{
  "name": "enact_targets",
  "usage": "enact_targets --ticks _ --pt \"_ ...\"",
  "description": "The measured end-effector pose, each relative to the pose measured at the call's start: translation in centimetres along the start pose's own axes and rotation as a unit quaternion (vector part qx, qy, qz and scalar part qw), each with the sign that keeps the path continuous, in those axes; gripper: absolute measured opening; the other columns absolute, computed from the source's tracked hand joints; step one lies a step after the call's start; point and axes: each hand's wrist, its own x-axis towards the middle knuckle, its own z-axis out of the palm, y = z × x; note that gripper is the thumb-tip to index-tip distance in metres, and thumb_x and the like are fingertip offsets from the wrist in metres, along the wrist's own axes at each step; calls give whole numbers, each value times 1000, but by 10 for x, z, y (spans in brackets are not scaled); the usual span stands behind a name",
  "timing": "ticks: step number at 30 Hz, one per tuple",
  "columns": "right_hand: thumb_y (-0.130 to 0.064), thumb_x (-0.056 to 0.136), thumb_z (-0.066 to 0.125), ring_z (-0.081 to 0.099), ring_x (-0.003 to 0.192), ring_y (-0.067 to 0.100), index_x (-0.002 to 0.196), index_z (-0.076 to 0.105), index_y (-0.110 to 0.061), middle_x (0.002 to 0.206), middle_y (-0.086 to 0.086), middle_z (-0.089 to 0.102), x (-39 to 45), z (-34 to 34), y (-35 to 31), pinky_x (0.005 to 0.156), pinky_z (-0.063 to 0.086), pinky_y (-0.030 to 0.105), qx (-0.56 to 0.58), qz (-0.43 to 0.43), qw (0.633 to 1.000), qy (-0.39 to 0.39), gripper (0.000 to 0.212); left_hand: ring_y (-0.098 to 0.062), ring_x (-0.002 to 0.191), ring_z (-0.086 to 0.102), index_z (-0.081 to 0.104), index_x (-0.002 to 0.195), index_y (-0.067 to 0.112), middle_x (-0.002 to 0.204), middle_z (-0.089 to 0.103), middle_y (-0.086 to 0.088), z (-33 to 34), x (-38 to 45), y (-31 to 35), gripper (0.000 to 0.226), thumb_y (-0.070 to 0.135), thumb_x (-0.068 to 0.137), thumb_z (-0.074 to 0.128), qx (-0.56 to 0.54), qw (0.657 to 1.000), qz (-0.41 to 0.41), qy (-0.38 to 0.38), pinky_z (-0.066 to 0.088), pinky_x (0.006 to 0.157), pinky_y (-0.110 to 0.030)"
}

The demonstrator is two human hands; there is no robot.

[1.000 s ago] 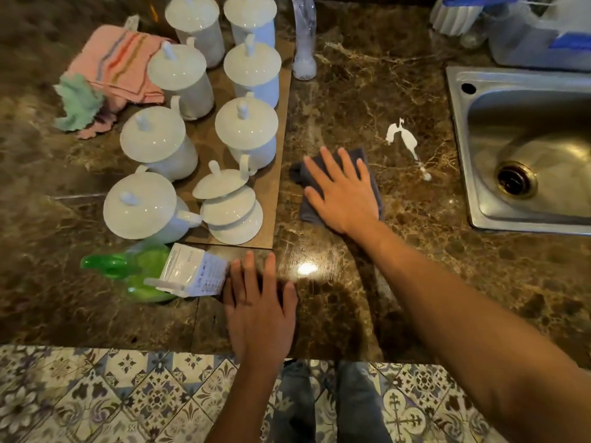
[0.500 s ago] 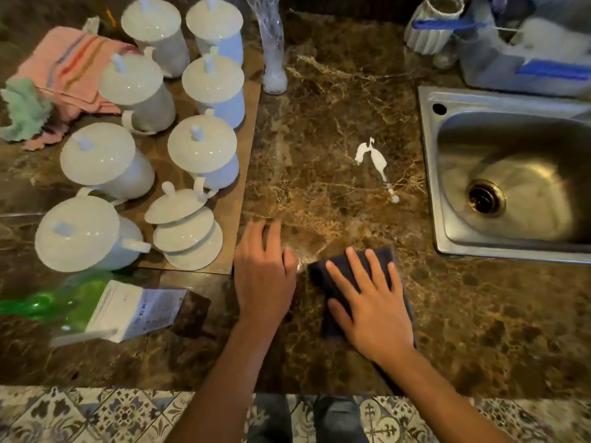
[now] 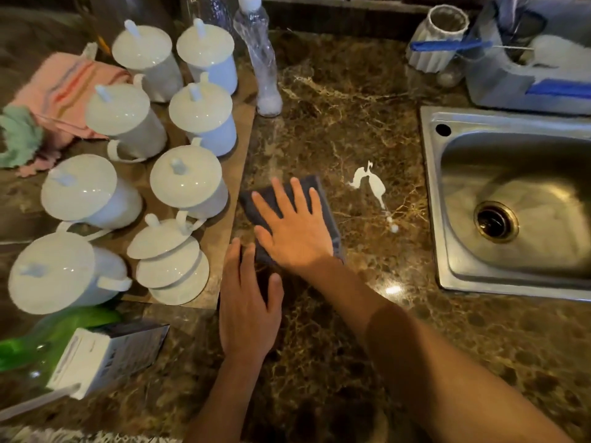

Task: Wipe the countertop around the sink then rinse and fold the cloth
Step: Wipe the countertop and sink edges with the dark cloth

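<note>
A dark grey cloth (image 3: pixel 323 203) lies flat on the brown marble countertop (image 3: pixel 335 123), left of the steel sink (image 3: pixel 463 251). My right hand (image 3: pixel 294 225) presses on the cloth with straight, spread fingers and covers most of it. Just below, my left hand (image 3: pixel 248 302) rests flat on the counter, fingertips close to the cloth's near edge. A white smear (image 3: pixel 372 183) marks the stone between the cloth and the sink.
Several white lidded mugs (image 3: pixel 185 180) stand on a brown mat (image 3: pixel 233 203) at left, tight against the cloth. A clear bottle (image 3: pixel 262 65) stands behind. A green spray bottle (image 3: pixel 41 343) lies near left. Pink towel (image 3: pixel 64 87) far left; white cup (image 3: pixel 435 39) and grey caddy (image 3: pixel 518 81) behind the sink.
My right hand has pushed the cloth away from the counter's front edge, up and left toward the mat. The left hand stays flat on the counter, now just below the cloth.
</note>
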Motion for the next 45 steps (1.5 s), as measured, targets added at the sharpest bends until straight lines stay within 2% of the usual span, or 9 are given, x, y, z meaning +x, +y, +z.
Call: enact_targets --ticks 3,7,13,19,31,35,40,42,45 --pt "-52 104 27 1 155 38 160 14 -32 170 7 5 -40 10 -16 124 5 59 -5 -125 992 6 61 -23 151 27 32 154 18 165 26 -6 1 0 -3 59 48 103 32 -32 999 -1 2 30 117 -37" --pt "-55 100 33 -13 155 31 160 10 -32 169 -1 -12 -51 19 -11 125 -2 54 15 -157 987 -28 68 -24 153 21 35 152 20 164 28 -6 7 9 8 55 46 104 30 -65 997 -41 13 30 120 -48" --pt "-48 101 28 -11 154 33 159 -4 -37 169 1 -10 34 -6 32 122 -5 55 -24 -99 994 -27 67 -32 152 25 37 152 9 164 27 -17 27 82 33 55 36 104 32 8 1000 24 15 28 122 -48" --pt "-59 100 21 11 155 32 157 20 -43 169 1 17 101 -27 97 123 10 57 -11 -16 999 35 59 -35 150 28 38 154 15 162 33 -16 47 130 55 59 44 105 23 145 989 18 -6 29 120 -51" --pt "-60 103 19 0 156 29 157 8 -47 170 -3 3 163 -65 240 122 0 57 19 90 996 10 57 -35 153 23 33 154 18 164 31 -11 50 131 53 60 49 104 21 191 981 22 -22 26 120 -52" --pt "-60 102 18 1 155 32 159 10 -42 170 -2 4 137 -57 226 122 2 59 10 109 994 29 60 -36 152 22 32 155 16 164 29 -13 51 133 55 62 49 104 21 201 979 17 -34 27 119 -54" --pt "-61 101 20 4 155 34 159 13 -40 170 1 8 63 -33 166 122 8 61 10 62 998 19 62 -37 152 22 33 154 15 164 29 -14 50 132 57 60 46 103 24 198 979 12 -38 26 119 -55" --pt "-60 101 27 11 154 37 158 19 -39 169 5 15 31 -27 142 120 14 64 3 28 999 28 62 -37 152 22 35 154 15 164 30 -14 49 131 57 60 45 103 25 200 979 11 -38 26 119 -54" --pt "-62 102 26 7 154 38 159 14 -41 170 4 9 -8 -19 120 121 9 64 -6 -63 998 -3 62 -37 151 24 36 152 14 163 31 -15 48 131 58 59 44 102 26 203 978 12 -37 26 118 -54"
